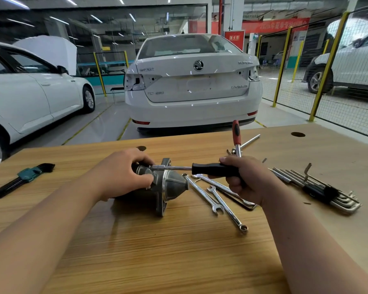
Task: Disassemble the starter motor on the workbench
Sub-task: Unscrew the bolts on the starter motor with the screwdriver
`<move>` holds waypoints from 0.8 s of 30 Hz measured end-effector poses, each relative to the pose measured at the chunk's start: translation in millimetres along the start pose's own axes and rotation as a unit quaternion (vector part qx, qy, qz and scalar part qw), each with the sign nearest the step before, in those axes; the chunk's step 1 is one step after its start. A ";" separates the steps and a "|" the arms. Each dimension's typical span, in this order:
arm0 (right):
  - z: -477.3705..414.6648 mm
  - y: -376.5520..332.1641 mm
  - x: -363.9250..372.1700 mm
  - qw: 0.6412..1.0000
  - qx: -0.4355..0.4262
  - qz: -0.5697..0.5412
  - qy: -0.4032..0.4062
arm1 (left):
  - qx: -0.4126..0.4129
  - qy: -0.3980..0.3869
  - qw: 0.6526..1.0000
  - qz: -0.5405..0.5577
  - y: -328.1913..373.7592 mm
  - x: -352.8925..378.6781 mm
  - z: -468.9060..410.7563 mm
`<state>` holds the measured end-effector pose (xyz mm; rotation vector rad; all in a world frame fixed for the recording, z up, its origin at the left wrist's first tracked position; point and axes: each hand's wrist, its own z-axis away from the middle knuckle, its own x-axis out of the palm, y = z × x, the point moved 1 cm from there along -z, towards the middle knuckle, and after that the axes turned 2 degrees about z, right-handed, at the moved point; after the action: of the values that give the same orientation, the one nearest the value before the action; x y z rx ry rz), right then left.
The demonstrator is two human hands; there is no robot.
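Logger: Starter motor (166,185), posn?
Tech: It's lying on its side, centre of the wooden workbench (157,251). Nose cone is pointing right, twd the wrenches; flange edge is resting on the top.
Logger: L side?
Tech: The left hand (123,172) is clamping the motor body from above, fingers curling round its rear end.
Logger: R side?
Tech: The right hand (244,179) is gripping the black handle of the socket driver (215,169), fingers wrapping round it, thumb lying on top. Shaft is running horiz. to the left; socket end is meeting the motor's upper side, just beside the L fingers.
Logger: Misc?
Tech: Combination wrenches (221,200) are lying just right of the nose, partly under the R hand. A red-handled ratchet (236,134) is sticking up behind that hand. A hex key set (319,187) is lying fanned out far right, and a teal-holder key set (28,174) far left. A white car (191,81) is standing beyond the bench.
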<state>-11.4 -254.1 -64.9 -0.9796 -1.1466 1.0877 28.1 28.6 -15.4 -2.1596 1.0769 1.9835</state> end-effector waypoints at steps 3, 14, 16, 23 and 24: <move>3.3 -2.2 -16.0 0.999 0.016 -0.047 0.010 | 0.010 0.029 0.998 -0.053 12.4 5.9 -3.4; 14.5 -6.4 -83.9 0.961 -0.079 -0.244 0.108 | 0.092 -0.082 0.992 -0.004 126.0 59.6 -41.9; 6.4 -13.4 -85.7 0.956 -0.096 -0.232 0.155 | 0.080 -0.124 0.989 0.007 144.0 78.0 -43.3; -4.1 -28.3 -127.6 0.887 -0.175 -0.307 0.298 | 0.125 -0.127 0.981 -0.080 144.3 129.4 -18.9; -4.2 -30.4 -134.8 0.875 -0.193 -0.313 0.315 | 0.105 -0.118 0.984 -0.087 138.7 130.5 -23.1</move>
<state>-12.6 -392.3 -62.4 -1.0467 -1.0222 -0.0124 -25.2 -148.2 -67.3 -1.7955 0.9741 1.8936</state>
